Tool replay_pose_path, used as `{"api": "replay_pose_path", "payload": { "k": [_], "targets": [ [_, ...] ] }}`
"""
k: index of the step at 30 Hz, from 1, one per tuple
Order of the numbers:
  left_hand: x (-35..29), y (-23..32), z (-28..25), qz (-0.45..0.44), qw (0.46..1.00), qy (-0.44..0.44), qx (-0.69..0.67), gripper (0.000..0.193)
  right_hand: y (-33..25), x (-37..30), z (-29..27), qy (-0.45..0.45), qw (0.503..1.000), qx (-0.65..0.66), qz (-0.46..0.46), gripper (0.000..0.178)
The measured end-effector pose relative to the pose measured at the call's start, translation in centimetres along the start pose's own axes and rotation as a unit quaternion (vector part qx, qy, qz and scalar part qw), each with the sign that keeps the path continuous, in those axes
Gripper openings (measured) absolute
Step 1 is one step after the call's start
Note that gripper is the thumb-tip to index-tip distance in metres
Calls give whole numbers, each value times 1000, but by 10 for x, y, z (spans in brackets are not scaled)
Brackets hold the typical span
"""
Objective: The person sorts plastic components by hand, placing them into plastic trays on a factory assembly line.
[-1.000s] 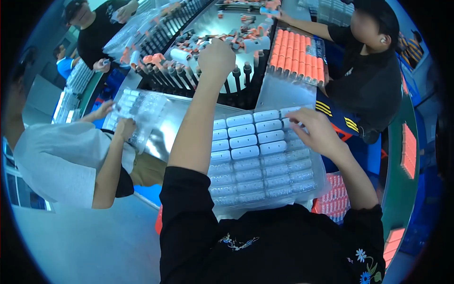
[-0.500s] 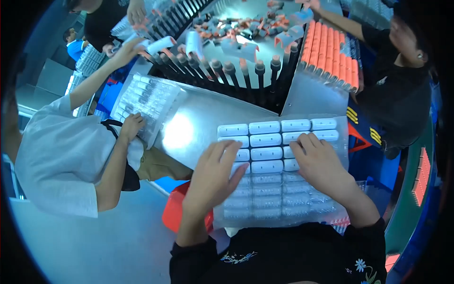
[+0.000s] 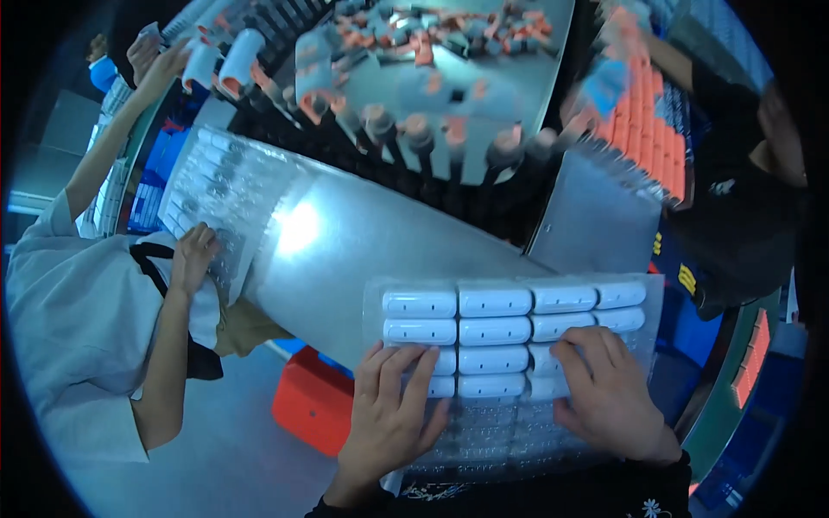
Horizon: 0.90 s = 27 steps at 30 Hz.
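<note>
A clear plastic tray lies on the metal table in front of me. White rounded plastic pieces with small dark slots fill its upper rows in four columns. Nearer my body, the tray's lower rows show bare ribbed plastic. My left hand rests on the left column, its fingers spread over the white pieces and its thumb apart. On the right columns lies my right hand, fingers bent but apart and touching the pieces. Both hands hide parts of the lower filled rows.
Beyond the table stands a rack of black posts, with orange and grey parts behind it. Co-workers stand left and right. Another tray lies at left, a red stool below it, and stacked orange pieces at right.
My view has shifted, so the tray sits lower in the picture. Both hands stay on the tray's white pieces. At left, the co-worker's raised hand has moved.
</note>
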<state>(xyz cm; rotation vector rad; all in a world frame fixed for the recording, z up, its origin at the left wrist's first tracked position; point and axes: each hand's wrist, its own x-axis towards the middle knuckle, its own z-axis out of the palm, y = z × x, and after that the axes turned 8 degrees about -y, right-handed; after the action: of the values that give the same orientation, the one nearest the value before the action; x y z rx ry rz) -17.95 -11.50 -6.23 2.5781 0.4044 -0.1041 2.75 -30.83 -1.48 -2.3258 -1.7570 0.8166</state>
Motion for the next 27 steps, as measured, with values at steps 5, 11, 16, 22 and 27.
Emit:
{"api": "replay_pose_path", "payload": {
  "k": [5,11,16,22,27],
  "targets": [
    [4,-3,-27,55,997,-56,4,60,-4,-26,-33,-5,996,90,4,64],
    [16,18,-24,67,965,-11,252,41,36,-24,-79,255,922,290,-32,67],
    [20,-3,-17,135,968,-16,213,44,88,14,-104,352,897,264,37,61],
    [28,-34,-51,204,976,-51,-60,61,136,52,-146,379,868,309,89,48],
    [3,-32,-52,103,956,66,-265,58,181,78,-138,452,884,-106,-55,49]
  ]
}}
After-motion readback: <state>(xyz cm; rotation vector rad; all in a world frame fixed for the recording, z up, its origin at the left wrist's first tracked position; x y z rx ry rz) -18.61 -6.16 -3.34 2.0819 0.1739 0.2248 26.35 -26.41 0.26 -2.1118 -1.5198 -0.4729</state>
